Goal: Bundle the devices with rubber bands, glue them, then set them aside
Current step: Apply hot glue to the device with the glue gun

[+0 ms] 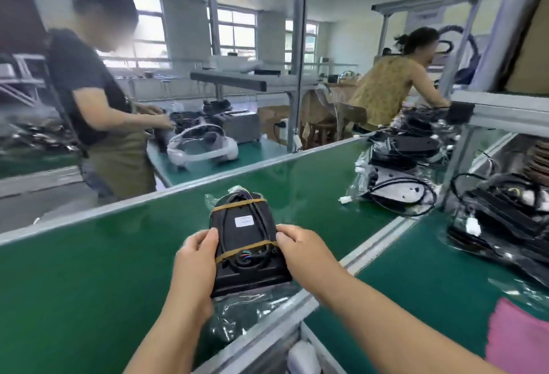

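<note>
In the lower middle of the frame, a black device [242, 237] sits between both hands, just above the green worktop [89, 269]. It overlaps a crumpled clear plastic bag [237, 317] that lies on the worktop's near metal edge. The left hand [194, 259] grips the device's left side, its fingers [208, 241] curled round the edge with the thumb on top. The right hand [300, 250] holds the right side the same way, its fingers [282, 238] pinching the edge.

Two tan rubber bands wrap the device with its black cable tucked under them, the far band [237, 203] across the top end and the near band [246, 250] at thumb level. A small white label [245, 221] sits between the bands.

At the right of the frame, well apart from the hands, a pile of bagged devices [401, 171] rests on the worktop. Another pile [505, 222] lies beyond a metal divider. A pink cloth [520, 341] shows at the lower right.

At the upper left a person [89, 91] stands at another worktop beside a white headset [202, 149]. A second person [395, 88] leans forward at the upper right.
</note>
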`<state>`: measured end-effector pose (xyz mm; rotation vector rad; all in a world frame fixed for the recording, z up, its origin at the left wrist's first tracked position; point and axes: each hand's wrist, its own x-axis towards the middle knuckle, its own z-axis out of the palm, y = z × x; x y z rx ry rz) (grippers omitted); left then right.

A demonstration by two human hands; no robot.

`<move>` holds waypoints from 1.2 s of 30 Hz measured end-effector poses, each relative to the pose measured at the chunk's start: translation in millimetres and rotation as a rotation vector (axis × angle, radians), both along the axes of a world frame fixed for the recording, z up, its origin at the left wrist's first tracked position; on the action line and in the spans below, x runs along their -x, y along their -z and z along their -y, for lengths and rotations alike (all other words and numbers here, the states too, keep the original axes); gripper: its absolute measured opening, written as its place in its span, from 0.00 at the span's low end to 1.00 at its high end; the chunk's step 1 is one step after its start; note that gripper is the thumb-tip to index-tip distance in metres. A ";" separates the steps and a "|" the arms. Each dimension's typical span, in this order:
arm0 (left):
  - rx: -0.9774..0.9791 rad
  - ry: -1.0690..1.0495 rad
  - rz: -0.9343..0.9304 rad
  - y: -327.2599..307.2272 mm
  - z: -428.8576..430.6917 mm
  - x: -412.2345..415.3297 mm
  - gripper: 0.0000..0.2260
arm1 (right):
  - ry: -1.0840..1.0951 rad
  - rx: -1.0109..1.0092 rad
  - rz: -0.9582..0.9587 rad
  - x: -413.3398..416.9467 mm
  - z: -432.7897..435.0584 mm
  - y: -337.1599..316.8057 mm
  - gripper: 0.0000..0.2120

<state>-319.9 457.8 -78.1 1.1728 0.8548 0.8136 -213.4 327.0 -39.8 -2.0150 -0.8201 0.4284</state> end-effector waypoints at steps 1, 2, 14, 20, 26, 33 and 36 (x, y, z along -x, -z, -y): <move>-0.011 -0.041 -0.016 4.5 -9.5 7.5 0.11 | -0.019 -0.016 -0.081 6.2 -13.7 3.3 0.18; -0.025 -0.079 -0.037 9.2 -17.3 14.2 0.13 | -0.034 -0.027 -0.164 11.2 -26.5 7.6 0.19; -0.181 -0.279 -0.394 55.3 -36.6 42.2 0.19 | -0.104 0.046 -0.477 44.3 -80.7 54.4 0.24; -0.212 -0.266 -0.492 62.7 -36.2 43.9 0.19 | -0.060 0.024 -0.406 48.2 -73.4 62.7 0.13; -0.421 -0.363 -0.469 43.0 -26.6 47.2 0.25 | -0.094 0.056 0.091 43.6 -56.3 63.9 0.31; -0.790 -0.332 -0.101 -14.8 9.8 -1.8 0.21 | 0.148 -0.183 0.304 4.1 -2.5 28.9 0.25; -0.794 -0.044 0.017 -16.5 60.2 -46.1 0.12 | 0.207 -0.167 0.225 -16.4 41.4 22.6 0.16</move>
